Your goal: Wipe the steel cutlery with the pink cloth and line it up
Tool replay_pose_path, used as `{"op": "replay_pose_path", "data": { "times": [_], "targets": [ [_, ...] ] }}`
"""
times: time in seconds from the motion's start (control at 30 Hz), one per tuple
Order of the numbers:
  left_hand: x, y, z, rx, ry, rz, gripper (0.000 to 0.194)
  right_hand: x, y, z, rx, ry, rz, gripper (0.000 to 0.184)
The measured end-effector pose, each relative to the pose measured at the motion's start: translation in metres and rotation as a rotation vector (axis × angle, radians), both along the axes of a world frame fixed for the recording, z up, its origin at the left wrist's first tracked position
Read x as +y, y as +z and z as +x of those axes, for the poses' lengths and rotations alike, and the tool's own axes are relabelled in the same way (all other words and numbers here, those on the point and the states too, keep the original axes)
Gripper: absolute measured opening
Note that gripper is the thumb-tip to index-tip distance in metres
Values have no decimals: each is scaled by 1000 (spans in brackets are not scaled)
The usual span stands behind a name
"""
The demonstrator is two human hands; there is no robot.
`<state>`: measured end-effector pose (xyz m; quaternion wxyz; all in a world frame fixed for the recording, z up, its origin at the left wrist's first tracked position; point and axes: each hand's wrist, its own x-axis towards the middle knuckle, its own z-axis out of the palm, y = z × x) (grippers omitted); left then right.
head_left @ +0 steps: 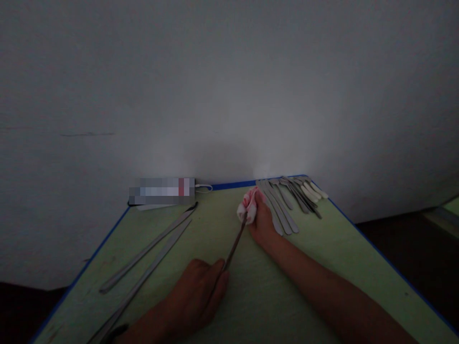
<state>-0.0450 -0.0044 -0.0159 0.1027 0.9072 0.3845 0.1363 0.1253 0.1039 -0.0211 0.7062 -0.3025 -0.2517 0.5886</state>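
My left hand point(201, 289) is closed around the near part of a long, thin metal utensil point(235, 246), which slants up and away over the table. My right hand point(264, 223) grips a bunched pink and white cloth point(247, 205) wrapped about the utensil's far end. That end is hidden in the cloth, so its kind does not show. Beside my left forearm lie two more long metal utensils, one with a dark curved tip point(150, 248) and one with a pointed end point(158, 260).
Several flat metal pieces of cutlery point(283, 210) lie right of the cloth, with darker ones point(301, 196) and white-handled ones point(311, 191) beyond. A blurred box-like object point(165, 191) with a white cable point(205, 187) stands at back left. The green table point(322, 248) meets a wall point(229, 95).
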Motion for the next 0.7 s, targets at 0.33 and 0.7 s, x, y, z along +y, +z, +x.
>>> {"op": "replay_pose_path", "data": {
  "times": [0.33, 0.7],
  "targets": [
    [12, 15, -6, -239, 27, -314, 35, 2, 42, 17, 17, -204, 3, 31],
    [29, 12, 5, -491, 306, -569, 40, -38, 17, -23, -502, -110, -140, 52]
  ]
}}
